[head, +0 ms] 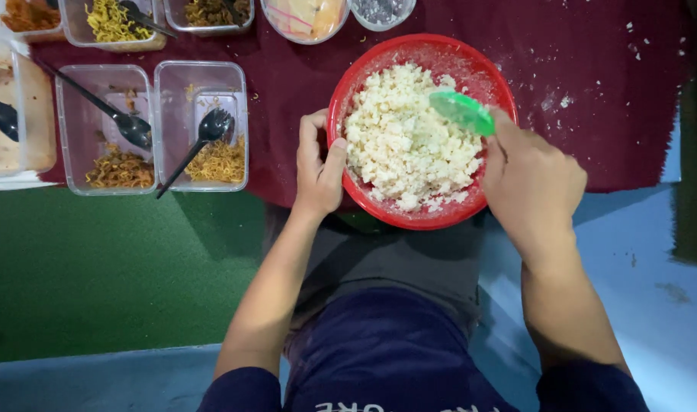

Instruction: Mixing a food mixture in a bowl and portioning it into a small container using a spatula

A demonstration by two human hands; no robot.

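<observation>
A red plastic bowl (364, 76) full of crumbly white rice (406, 141) sits on a dark red cloth (577, 91). My left hand (318, 164) grips the bowl's left rim, thumb over the edge. My right hand (531, 187) holds a green plastic spoon (463, 112), whose blade rests on the rice near the bowl's right side. Both forearms reach up from the bottom of the view.
Left of the bowl stand clear plastic tubs with noodles (219, 160) and black spoons (131, 126). More tubs and round containers (306, 19) line the top edge. White crumbs (562, 99) dot the cloth at right. Green (97, 267) and blue (646, 244) floor lies below.
</observation>
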